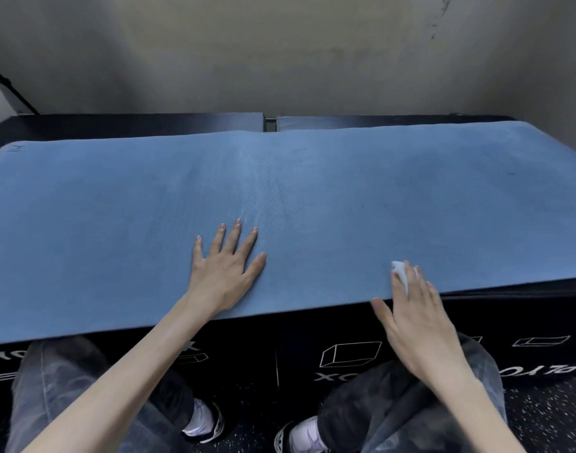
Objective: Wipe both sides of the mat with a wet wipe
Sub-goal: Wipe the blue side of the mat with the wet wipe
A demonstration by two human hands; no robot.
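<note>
A blue mat (280,191) lies spread flat across the tops of two black boxes and fills the middle of the view. My left hand (226,266) rests flat on the mat near its front edge, fingers straight and spread. My right hand (414,315) is at the mat's front edge to the right. Its fingers press a small white wet wipe (400,273) against the mat, and its thumb hangs just below the edge. Most of the wipe is hidden under the fingers.
The two black boxes (345,354) carry white printed cube drawings on their front faces. A narrow gap (270,123) shows between them at the back. A grey wall (280,60) rises behind. My legs and shoes stand on speckled dark floor (548,416) below.
</note>
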